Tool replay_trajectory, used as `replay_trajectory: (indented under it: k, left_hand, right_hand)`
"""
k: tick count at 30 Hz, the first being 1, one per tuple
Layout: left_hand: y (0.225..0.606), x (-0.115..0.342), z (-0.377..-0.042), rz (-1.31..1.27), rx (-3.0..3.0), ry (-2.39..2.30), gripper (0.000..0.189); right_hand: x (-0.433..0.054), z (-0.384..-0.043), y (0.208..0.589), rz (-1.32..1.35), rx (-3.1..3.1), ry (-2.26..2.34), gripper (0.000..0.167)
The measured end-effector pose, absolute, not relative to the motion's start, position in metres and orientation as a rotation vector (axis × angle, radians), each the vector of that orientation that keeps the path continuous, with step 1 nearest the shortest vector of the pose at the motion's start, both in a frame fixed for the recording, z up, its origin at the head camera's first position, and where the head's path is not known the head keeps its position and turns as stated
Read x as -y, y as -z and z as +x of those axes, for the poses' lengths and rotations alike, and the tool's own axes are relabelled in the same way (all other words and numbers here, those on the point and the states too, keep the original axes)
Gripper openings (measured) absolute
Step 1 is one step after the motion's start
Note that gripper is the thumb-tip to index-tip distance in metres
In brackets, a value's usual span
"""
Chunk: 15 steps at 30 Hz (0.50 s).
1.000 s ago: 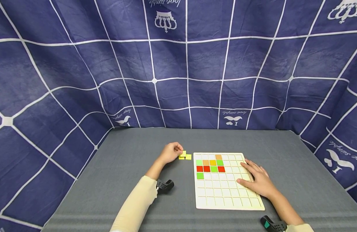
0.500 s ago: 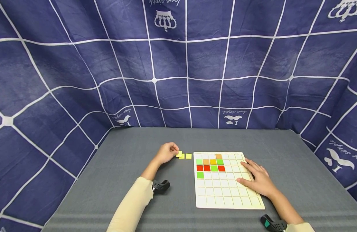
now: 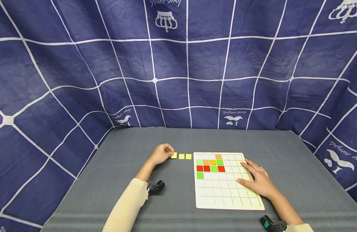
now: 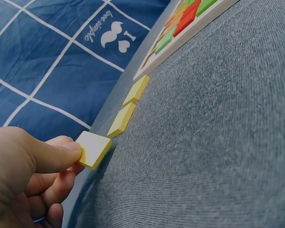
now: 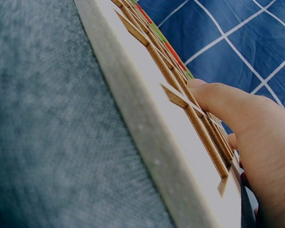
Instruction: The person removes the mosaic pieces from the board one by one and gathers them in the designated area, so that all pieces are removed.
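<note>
My left hand pinches a yellow square tile between thumb and fingers, at the left end of a short row. Two more yellow tiles, a middle tile and a right tile, lie flat on the table between that hand and a pale wooden grid board. Red, green, orange and amber tiles fill part of the board's upper left cells, among them a red tile. My right hand rests on the board's right edge with fingers spread; in the right wrist view its thumb lies over the rim.
A grey cloth covers the table. Behind and at both sides hangs a blue curtain with white grid lines. Each wrist wears a black strap, such as the left strap.
My left hand has drawn the yellow tile leftward, off the tile it overlapped, so the three now form a spaced row. The right hand and board have stayed put.
</note>
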<state>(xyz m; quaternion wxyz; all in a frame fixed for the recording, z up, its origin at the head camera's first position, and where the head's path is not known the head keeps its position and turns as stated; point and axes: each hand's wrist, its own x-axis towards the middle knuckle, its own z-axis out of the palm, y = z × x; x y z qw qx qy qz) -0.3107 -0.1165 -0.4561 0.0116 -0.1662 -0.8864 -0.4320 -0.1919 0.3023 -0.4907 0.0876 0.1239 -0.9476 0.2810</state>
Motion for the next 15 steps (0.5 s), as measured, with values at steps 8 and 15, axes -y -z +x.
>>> replay_trajectory:
  k: [8, 15]
  left_hand:
    - [0.4619, 0.1197, -0.3132, -0.497, 2.786, 1.383, 0.006]
    - [0.4655, 0.1201, -0.3162, -0.500, 2.789, 1.360, 0.007]
  right_hand:
    - [-0.3007, -0.1895, 0.4878, 0.367, 2.824, -0.843, 0.078]
    - [-0.3002, -0.1893, 0.4870, 0.363, 2.826, -0.842, 0.078]
